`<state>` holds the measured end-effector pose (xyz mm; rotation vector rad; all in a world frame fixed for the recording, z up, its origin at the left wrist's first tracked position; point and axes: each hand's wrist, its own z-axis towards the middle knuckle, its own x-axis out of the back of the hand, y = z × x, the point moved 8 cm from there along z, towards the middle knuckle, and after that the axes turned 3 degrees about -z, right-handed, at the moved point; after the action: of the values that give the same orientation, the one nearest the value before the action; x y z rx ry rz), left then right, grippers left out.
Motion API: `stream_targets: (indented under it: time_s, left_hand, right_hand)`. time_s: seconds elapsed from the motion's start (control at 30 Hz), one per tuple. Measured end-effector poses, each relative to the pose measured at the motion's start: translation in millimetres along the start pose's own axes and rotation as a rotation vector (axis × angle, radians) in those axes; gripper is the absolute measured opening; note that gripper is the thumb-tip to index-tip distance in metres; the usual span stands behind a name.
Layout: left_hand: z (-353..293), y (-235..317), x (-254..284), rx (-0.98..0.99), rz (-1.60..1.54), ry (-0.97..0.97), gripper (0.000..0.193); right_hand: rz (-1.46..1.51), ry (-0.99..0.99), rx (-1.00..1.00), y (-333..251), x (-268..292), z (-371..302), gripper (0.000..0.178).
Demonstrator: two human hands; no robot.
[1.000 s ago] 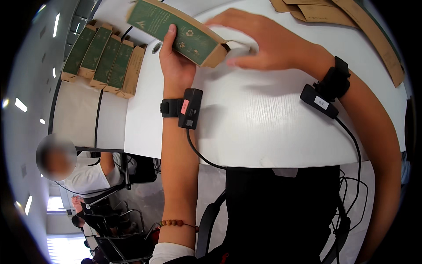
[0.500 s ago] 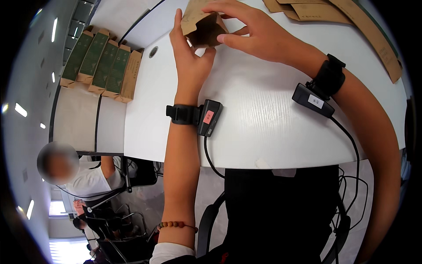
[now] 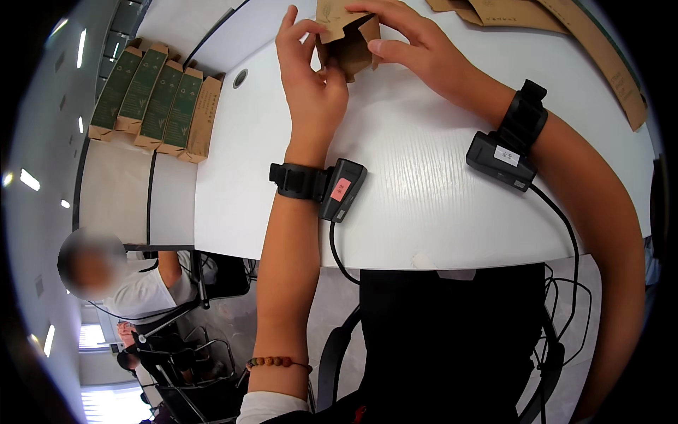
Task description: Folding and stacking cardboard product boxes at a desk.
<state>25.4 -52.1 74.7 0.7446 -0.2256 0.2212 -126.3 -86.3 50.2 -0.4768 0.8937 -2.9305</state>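
Head view: your left grip point(image 3: 314, 95) and right grip point(image 3: 431, 51) clamp the open carton point(image 3: 347, 55); squeezing hard could crumple its flaps point(image 3: 335, 20).

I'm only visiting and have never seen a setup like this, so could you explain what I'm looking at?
There is no robot here, just a person's two bare hands. The view comes from a wide fisheye camera on the person's head, looking down, so straight edges appear bent.

The left hand and right hand hold a cardboard box above a white table; its open end faces the camera. Flattened cardboard lies toward the far right, and a row of cartons, mostly green-sided, is at the left. Each wrist wears a small black wired device; its purpose isn't visible.
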Motion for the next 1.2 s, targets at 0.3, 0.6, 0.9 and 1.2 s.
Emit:
stream_targets:
  time_s: [0.3, 0.6, 0.9, 1.2]
  left_hand:
    - [3, 13, -6, -0.216, 0.445, -0.103, 0.042]
    - [5, 4, 5, -0.187, 0.284, 0.068, 0.028]
    - [2, 13, -11, -0.114, 0.069, -0.133, 0.048]
    - [1, 19, -16, -0.136, 0.319, -0.138, 0.049]
  right_hand:
    - [-0.079, 0.058, -0.101, 1, 5, -2, 0.050]
    - [0.128, 0.037, -0.184, -7, -2, -4, 0.051]
    - [-0.112, 0.085, -0.106, 2, 5, -5, 0.051]
    - [0.043, 0.017, -0.207, -6, 2, -3, 0.053]
